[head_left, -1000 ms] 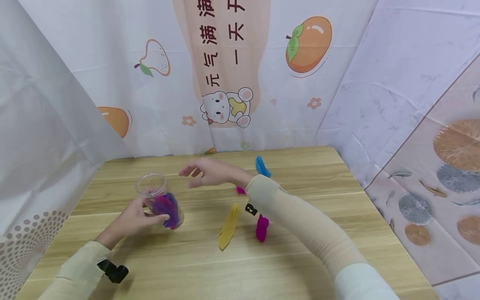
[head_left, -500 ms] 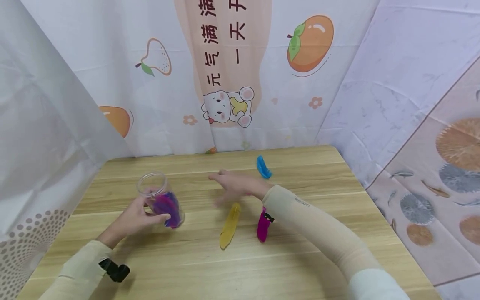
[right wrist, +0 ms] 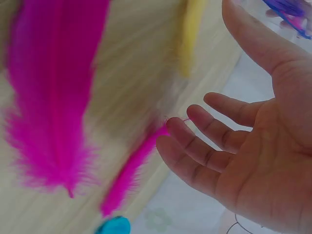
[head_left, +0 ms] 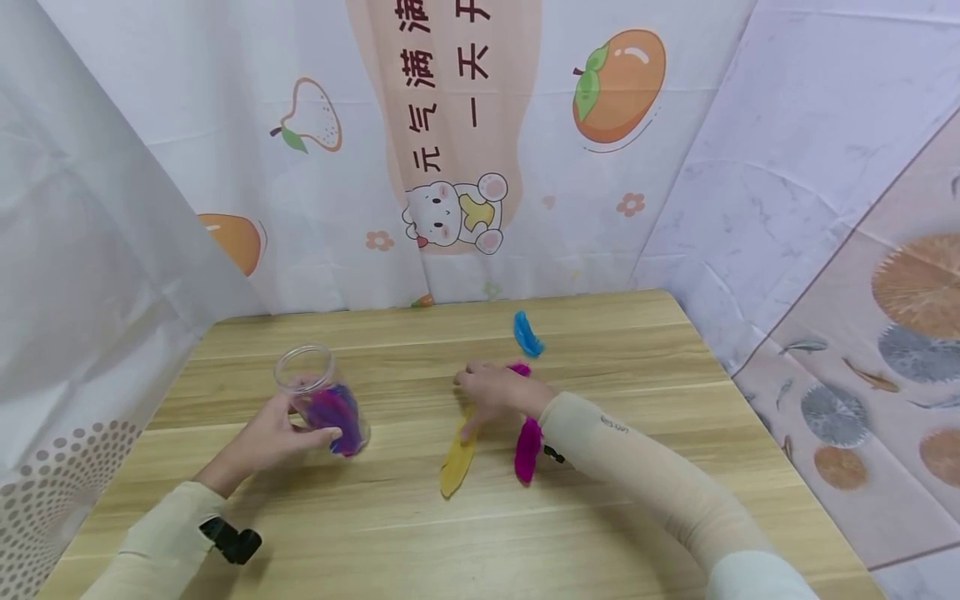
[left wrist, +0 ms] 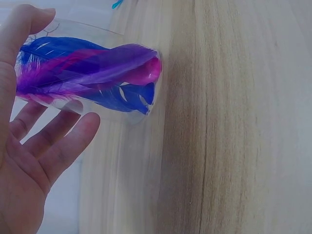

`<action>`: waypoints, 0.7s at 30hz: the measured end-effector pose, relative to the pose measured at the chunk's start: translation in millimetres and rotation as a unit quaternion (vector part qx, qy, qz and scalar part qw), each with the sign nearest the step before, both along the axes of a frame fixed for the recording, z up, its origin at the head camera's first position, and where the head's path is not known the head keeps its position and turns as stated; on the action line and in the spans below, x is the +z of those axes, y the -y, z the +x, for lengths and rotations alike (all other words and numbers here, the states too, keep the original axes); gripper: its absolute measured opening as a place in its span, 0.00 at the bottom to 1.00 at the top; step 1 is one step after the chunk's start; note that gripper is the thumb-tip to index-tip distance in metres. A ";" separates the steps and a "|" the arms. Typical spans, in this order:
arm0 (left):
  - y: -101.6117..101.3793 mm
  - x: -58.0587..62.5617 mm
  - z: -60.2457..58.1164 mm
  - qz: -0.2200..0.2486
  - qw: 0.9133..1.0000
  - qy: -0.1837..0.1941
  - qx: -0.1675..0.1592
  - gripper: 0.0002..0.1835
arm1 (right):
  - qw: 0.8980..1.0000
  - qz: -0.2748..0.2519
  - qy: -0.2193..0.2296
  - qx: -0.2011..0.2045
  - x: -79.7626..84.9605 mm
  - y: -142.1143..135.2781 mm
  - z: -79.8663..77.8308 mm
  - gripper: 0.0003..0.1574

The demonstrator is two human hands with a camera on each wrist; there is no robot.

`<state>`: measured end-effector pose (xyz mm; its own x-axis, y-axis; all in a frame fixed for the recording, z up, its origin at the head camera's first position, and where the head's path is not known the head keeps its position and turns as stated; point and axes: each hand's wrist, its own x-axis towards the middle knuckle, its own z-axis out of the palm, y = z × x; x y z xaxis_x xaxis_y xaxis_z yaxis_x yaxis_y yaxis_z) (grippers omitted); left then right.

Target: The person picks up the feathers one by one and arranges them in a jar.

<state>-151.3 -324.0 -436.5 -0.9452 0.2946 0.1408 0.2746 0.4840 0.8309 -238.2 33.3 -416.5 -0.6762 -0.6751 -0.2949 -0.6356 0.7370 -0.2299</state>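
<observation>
My left hand (head_left: 281, 442) grips a clear jar (head_left: 359, 415), which tilts to one side with its mouth up. Blue, purple and pink feathers (left wrist: 87, 73) lie inside it. Over the middle of the table, my right hand (head_left: 495, 392) hovers with its fingers loosely bent and nothing held. Its thumb overlaps the upper part of a yellow feather (head_left: 454, 473) in the head view; contact there cannot be told. One magenta feather (head_left: 527, 454) lies below the right wrist. Another magenta feather (right wrist: 130, 171) is near the right fingertips, partly hidden by the hand in the head view.
A blue feather (head_left: 527, 335) lies farther back on the wooden table (head_left: 375, 542). Printed curtains (head_left: 300, 208) stand behind the table and along its sides.
My right hand has moved rightward and down, away from the jar's side to above the yellow and magenta feathers. The left hand and jar have stayed put.
</observation>
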 end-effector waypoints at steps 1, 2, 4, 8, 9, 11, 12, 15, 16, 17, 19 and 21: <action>0.1 -0.3 -0.1 0.001 1.000 0.000 0.000 0.40 | 1.000 -0.001 -0.004 0.003 -1.2 -1.3 0.6 0.63; 0.0 -0.4 -0.1 0.002 1.000 -0.001 0.000 0.40 | 1.000 0.001 -0.007 0.005 -2.7 -2.3 0.5 0.62; -0.1 -0.4 0.1 0.001 1.000 -0.001 0.000 0.40 | 1.000 -0.001 -0.012 0.010 -5.7 -4.2 0.3 0.59; -0.2 -0.2 0.1 -0.002 1.000 -0.001 0.001 0.40 | 1.000 -0.010 -0.008 0.008 -10.6 -6.7 -0.6 0.51; -0.2 -0.1 0.0 -0.003 1.000 -0.001 0.000 0.40 | 1.000 -0.014 -0.006 0.007 -11.9 -7.2 -1.1 0.49; -0.2 0.0 -0.1 -0.002 1.000 0.001 -0.002 0.40 | 1.000 -0.018 -0.003 0.005 -14.9 -7.7 -2.5 0.48; -0.1 0.0 -0.2 0.000 1.000 0.001 -0.003 0.40 | 1.000 -0.019 -0.002 0.005 -16.2 -7.8 -3.0 0.47; 0.3 0.0 -0.5 0.002 1.000 -0.001 -0.008 0.40 | 1.000 -0.027 0.005 0.003 -19.4 -7.5 -4.1 0.45; 0.3 0.0 -0.4 0.003 1.000 -0.003 -0.008 0.40 | 1.000 -0.030 0.009 0.000 -20.1 -7.3 -4.2 0.45; 0.3 0.1 -0.4 0.003 1.000 -0.004 -0.009 0.40 | 0.999 -0.032 0.010 -0.002 -20.6 -7.0 -4.3 0.44; 0.2 0.1 -0.2 0.000 1.000 -0.006 -0.006 0.40 | 0.999 -0.034 0.011 -0.006 -21.5 -6.4 -4.3 0.43; -0.3 0.1 0.1 -0.002 1.000 -0.006 -0.001 0.40 | 0.999 -0.032 0.009 -0.009 -21.8 -5.5 -4.0 0.43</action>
